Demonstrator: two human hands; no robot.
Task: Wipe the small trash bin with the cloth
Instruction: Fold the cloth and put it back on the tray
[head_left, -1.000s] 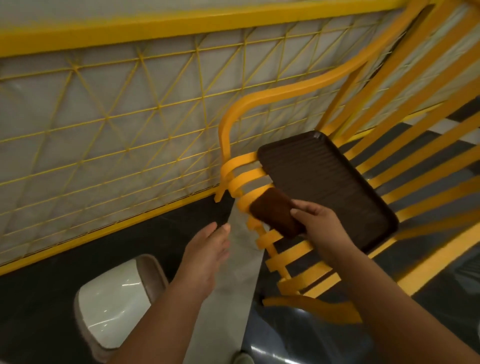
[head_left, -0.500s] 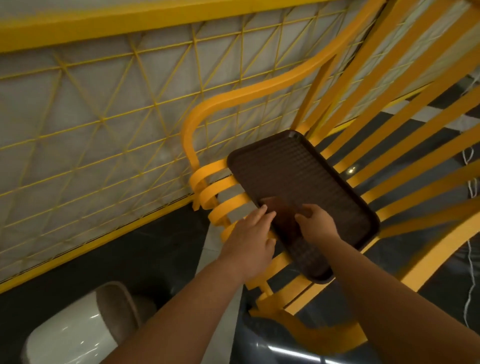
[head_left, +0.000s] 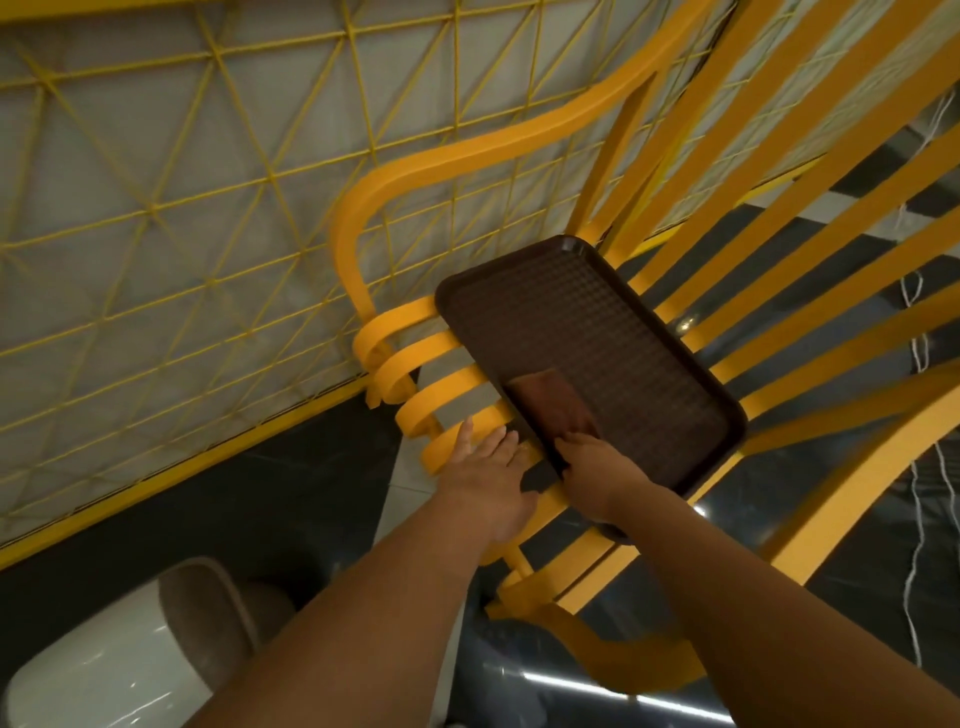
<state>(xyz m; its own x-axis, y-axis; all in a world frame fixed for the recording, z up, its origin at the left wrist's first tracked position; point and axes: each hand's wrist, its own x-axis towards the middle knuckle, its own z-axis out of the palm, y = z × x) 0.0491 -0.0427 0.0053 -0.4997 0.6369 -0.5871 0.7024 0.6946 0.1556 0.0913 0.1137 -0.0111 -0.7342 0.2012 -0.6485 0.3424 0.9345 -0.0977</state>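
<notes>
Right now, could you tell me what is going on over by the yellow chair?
A person is bent over a yellow slatted chair that holds a dark brown tray. A brown cloth lies flat on the tray, and the right hand has its fingertips at the cloth's near edge. The left hand rests, fingers straight, on the seat slats beside the tray. The small white trash bin stands on the floor at lower left, with neither hand on it.

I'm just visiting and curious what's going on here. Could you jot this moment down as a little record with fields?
Setting: yellow slatted chair beside a yellow wire fence
Tray: dark brown tray lying on the chair seat
Cloth: brown cloth lying on the tray
Right hand: fingers on the cloth's near edge
Left hand: flat, fingers straight, at the tray's near edge
Trash bin: white small trash bin on the floor, lower left, untouched
</notes>
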